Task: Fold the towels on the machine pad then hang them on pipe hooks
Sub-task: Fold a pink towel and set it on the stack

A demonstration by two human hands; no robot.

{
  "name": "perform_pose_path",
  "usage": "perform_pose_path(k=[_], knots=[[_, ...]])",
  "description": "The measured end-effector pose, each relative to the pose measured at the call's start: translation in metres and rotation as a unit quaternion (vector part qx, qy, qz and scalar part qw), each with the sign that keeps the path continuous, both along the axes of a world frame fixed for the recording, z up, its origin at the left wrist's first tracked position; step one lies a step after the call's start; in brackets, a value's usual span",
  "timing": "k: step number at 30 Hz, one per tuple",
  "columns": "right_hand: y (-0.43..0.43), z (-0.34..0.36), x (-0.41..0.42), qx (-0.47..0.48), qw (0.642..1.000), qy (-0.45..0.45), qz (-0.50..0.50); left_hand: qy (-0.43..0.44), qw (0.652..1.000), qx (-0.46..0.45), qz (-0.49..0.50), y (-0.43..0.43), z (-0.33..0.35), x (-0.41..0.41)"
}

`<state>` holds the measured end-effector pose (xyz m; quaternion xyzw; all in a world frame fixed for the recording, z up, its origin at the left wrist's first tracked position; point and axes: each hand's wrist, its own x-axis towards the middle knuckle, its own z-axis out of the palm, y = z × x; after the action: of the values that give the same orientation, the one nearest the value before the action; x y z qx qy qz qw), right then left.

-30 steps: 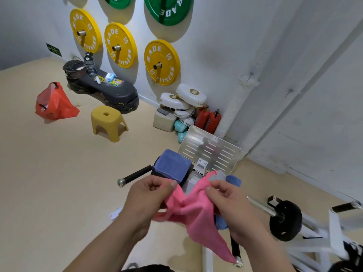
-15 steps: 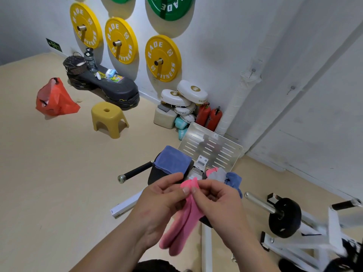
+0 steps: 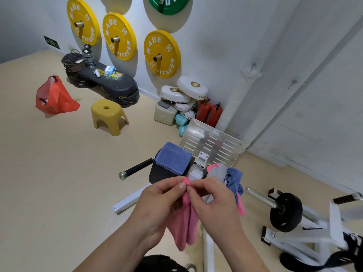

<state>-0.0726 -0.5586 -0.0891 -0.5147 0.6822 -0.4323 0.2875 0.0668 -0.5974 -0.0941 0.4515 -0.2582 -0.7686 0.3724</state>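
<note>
**Pink towel pinched at top corners, hanging in mid-air**

Left hand [image 3: 157, 205] and right hand [image 3: 214, 201] both pinched the pink towel [image 3: 185, 228] at its top edge, fingertips touching. It hung doubled and limp in front of the machine pad [image 3: 165, 173] — not on it. Judged light, soft, no stiffness — best held by corners. Blue towel [image 3: 172, 157] lay folded on the pad; a loose pile [image 3: 225, 173] sat just beside.

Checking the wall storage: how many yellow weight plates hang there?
3. The left yellow plate and the middle yellow plate hang side by side; the right yellow plate sits lower. Others may lie beyond the frame's top edge.
</note>
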Motion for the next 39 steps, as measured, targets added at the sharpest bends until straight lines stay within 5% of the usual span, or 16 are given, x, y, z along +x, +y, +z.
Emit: perform_pose_path(k=[7, 13, 20, 28, 35, 39], knots=[[0.001, -0.007, 0.007, -0.008, 0.999, 0.032, -0.034, -0.024, 1.000, 0.002, 0.012, 0.008, -0.001, -0.008], [0.000, 0.002, -0.006, 0.014, 0.996, 0.047, 0.076, -0.033, 0.998, -0.047, -0.034, 0.003, 0.000, 0.001], [0.000, 0.011, -0.008, 0.120, 0.984, -0.110, 0.074, -0.197, 0.968, -0.153, -0.032, -0.001, 0.004, 0.001], [-0.001, 0.025, -0.016, 0.099, 0.980, -0.164, 0.052, -0.229, 0.940, -0.230, -0.103, -0.007, 0.010, 0.008], [-0.004, 0.026, -0.023, 0.066, 0.989, -0.098, 0.085, -0.226, 0.914, -0.320, -0.107, -0.010, 0.011, 0.010], [-0.004, 0.024, -0.024, 0.046, 0.997, -0.004, 0.057, -0.292, 0.871, -0.351, -0.182, -0.007, -0.007, 0.007]])
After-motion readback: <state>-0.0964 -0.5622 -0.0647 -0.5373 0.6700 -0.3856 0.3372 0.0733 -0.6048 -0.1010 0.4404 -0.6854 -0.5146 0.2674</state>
